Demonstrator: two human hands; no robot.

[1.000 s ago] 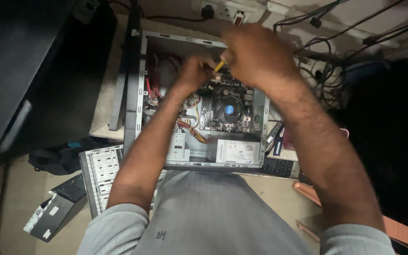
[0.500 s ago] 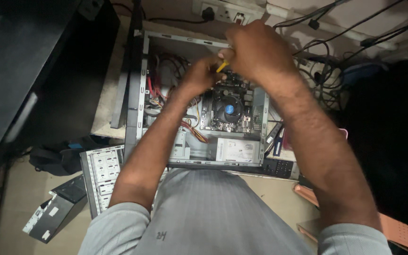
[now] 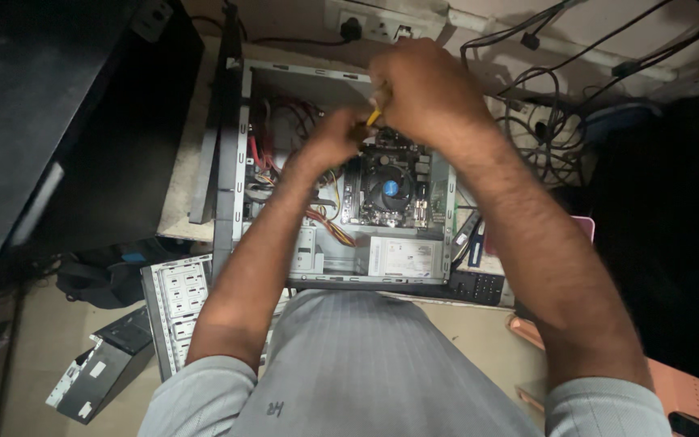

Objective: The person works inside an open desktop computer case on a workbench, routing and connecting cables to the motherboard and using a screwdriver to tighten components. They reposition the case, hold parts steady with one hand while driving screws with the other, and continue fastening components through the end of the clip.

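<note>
Screwdriver (image 3: 373, 119), yellow-handled, sits at upper centre of the frame, my right hand (image 3: 426, 93) closed around it from above to bear down. My left hand (image 3: 335, 137) pinches near its tip, steadying it over the motherboard (image 3: 387, 190) inside the open case (image 3: 240, 162).

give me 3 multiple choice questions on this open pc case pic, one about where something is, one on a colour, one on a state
1. Where does the round cooler fan sit?
A. on the board inside the open computer case
B. on the floor beside the case
C. on the wall socket strip

2. What colour is the bit of tool handle showing between the hands?
A. green
B. yellow
C. white

3. How is the right hand held?
A. flat and open on the table
B. hanging outside the case
C. closed around the tool handle, next to the left hand

Answers: 1 A, the fan lies mid-board within the case walls; 2 B, a yellow sliver shows; 3 C, the fingers curl around it.
</note>
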